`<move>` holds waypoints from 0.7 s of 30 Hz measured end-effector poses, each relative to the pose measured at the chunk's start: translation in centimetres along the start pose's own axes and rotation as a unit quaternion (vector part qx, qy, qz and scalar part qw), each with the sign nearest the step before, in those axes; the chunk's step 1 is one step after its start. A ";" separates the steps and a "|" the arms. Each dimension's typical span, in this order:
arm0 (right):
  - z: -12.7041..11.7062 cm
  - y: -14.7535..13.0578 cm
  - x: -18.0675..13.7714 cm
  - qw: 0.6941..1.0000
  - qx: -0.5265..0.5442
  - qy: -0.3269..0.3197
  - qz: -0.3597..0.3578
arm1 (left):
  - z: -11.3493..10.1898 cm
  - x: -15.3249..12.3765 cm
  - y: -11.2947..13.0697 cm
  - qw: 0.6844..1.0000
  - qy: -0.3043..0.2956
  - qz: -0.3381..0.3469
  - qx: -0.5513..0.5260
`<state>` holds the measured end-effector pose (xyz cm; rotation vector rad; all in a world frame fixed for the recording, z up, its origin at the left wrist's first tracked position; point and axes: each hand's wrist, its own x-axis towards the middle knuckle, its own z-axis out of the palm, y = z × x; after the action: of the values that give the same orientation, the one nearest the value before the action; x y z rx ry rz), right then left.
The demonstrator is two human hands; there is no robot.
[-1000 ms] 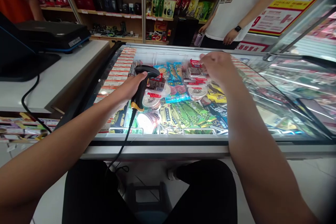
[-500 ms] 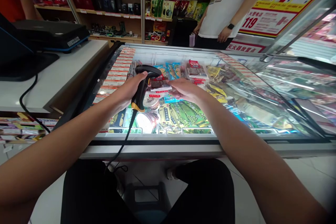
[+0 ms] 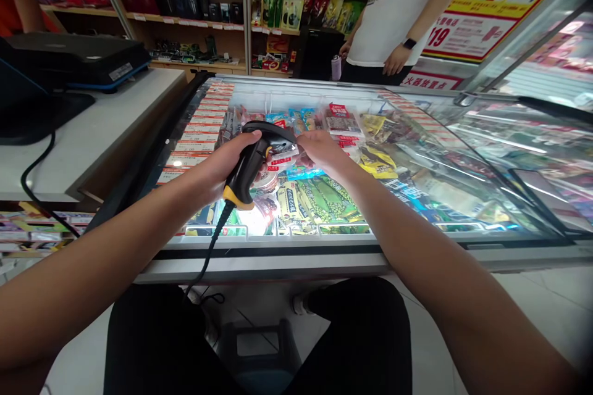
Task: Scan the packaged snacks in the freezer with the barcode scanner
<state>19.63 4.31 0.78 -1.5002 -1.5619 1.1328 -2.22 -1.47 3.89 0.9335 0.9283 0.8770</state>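
While my left hand [image 3: 217, 166] grips the barcode scanner [image 3: 252, 157], my right hand [image 3: 322, 151] pinches a light, slippery packet [image 3: 282, 157] by its 3 o'clock edge.

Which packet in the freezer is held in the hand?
The small red-labelled packet, pinched by the right hand under the scanner; the green packets lie untouched.

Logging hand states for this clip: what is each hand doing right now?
Left hand: closed around the handle of the barcode scanner.
Right hand: holding a small packet with a red label under the scanner's head.
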 end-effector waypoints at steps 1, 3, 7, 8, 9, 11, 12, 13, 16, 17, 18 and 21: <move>0.0 0.0 -0.1 1.000 -0.002 0.000 0.004 | 0.1 -0.1 0.0 1.000 0.000 -0.005 -0.003; 0.0 -0.2 -0.4 1.000 -0.012 0.001 0.010 | 0.1 -0.2 0.1 1.000 0.000 -0.009 0.002; -0.1 -0.8 -0.9 0.999 -0.037 -0.004 0.001 | 0.2 -0.5 0.2 1.000 0.001 -0.003 0.006; -0.1 -0.8 -1.0 0.999 -0.040 -0.003 -0.001 | 0.2 -0.6 0.2 1.000 0.005 -0.002 0.006; -0.1 -0.9 -1.0 0.999 -0.042 -0.002 -0.001 | 0.2 -0.7 0.3 1.000 0.008 -0.001 0.007; -0.1 -0.8 -0.9 0.999 -0.047 -0.003 -0.006 | 0.2 -0.7 0.5 1.000 0.008 -0.001 0.010; -0.1 -0.7 -0.8 0.999 -0.049 -0.005 -0.009 | 0.2 -0.7 0.6 1.000 0.006 -0.001 0.012; -0.1 -0.6 -0.8 0.999 -0.051 -0.008 -0.014 | 0.2 -0.7 0.7 1.000 0.004 0.001 0.014; -0.2 -0.2 -0.5 0.998 -0.054 -0.008 -0.023 | 0.3 -0.8 1.0 1.000 0.010 0.013 0.023; -0.2 -0.1 -0.4 0.998 -0.052 -0.008 -0.025 | 0.4 -0.9 1.0 0.999 0.013 0.017 0.026; -0.2 0.0 -0.3 0.998 -0.051 -0.007 -0.028 | 0.4 -1.0 1.1 0.999 0.015 0.019 0.028; -0.2 0.0 -0.2 0.998 -0.052 0.002 -0.024 | 0.6 -1.3 1.3 0.999 0.019 0.019 0.027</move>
<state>19.80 4.18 0.86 -1.5242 -1.6677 1.0345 -2.35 -2.32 5.64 0.9868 0.9742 0.9071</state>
